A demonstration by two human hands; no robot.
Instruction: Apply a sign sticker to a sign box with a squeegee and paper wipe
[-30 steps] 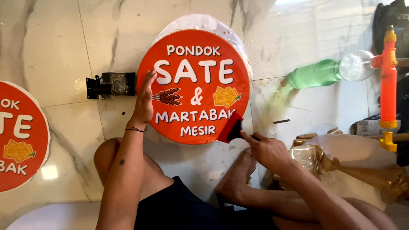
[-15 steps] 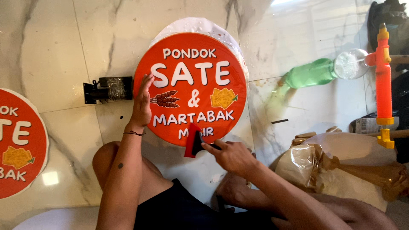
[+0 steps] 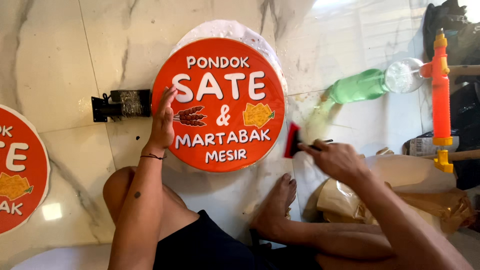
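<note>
A round orange sign [image 3: 220,150] with white lettering and food pictures lies on the marble floor in front of me. My left hand [image 3: 162,120] rests flat on its left edge, fingers spread. My right hand [image 3: 337,160] grips a small red squeegee [image 3: 292,140] by its dark handle, just off the sign's right rim, a little above the floor. A white backing disc [image 3: 235,30] shows behind the sign's top edge.
A black metal bracket [image 3: 120,104] lies left of the sign. A second orange sign [image 3: 20,170] sits at the far left. A green spray bottle [image 3: 360,86] with an orange pump [image 3: 441,95] lies at the right, with crumpled brown paper [image 3: 400,190] below it. My bare foot [image 3: 277,205] rests near the sign.
My right hand has swept the red squeegee from the sign's lower middle out to the right, past its rim. The left hand has stayed pressed on the sign's left edge.
</note>
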